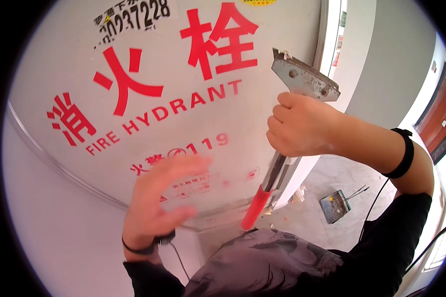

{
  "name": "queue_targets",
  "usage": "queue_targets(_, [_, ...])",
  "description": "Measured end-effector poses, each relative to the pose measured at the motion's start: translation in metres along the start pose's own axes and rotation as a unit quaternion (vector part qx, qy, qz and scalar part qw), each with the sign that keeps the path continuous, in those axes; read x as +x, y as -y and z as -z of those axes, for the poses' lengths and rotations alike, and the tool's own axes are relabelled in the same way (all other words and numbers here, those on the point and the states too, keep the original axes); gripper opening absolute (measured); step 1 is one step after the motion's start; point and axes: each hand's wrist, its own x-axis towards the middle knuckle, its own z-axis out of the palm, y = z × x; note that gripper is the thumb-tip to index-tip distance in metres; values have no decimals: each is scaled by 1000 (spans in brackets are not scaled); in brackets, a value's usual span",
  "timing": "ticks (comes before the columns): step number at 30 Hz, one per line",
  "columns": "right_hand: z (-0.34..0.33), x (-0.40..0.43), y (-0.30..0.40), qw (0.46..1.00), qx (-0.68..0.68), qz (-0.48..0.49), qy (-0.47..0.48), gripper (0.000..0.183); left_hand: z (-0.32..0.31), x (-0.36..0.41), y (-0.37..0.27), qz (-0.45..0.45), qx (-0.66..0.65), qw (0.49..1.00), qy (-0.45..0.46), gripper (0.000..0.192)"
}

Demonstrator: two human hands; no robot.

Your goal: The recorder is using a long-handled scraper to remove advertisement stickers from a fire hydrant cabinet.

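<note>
My right hand (297, 124) is closed around the shaft of a long-handled metal scraper (306, 78). Its wide blade head points up, with bits of pale debris at one blade corner, and its red grip (257, 209) hangs down near my clothing. My left hand (163, 189), blurred, is raised before the lower part of a fire hydrant cabinet door (208, 111), its fingers apart and nothing held. Whether it touches the door cannot be told. Red lettering covers the door, and a partly torn sticker (130, 20) bearing writing is on its upper part.
A dustpan (335, 207) with a yellow scrap lies on the grey floor (319, 237), where small debris is scattered. A dark cable runs by my right arm. White wall (67, 222) borders the cabinet frame at left; a brown door (440, 111) stands far right.
</note>
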Motion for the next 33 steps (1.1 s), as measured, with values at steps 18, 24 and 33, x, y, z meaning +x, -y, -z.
queue_targets(18, [37, 6, 55, 989, -19, 78, 128, 10, -29, 156, -39, -15, -62, 988, 139, 12])
queue_targets(24, [42, 0, 56, 992, -33, 75, 95, 7, -25, 148, -35, 21, -98, 989, 105, 9])
queue_targets(33, [46, -5, 55, 983, -56, 108, 134, 13, -8, 131, -34, 64, -84, 993, 46, 7])
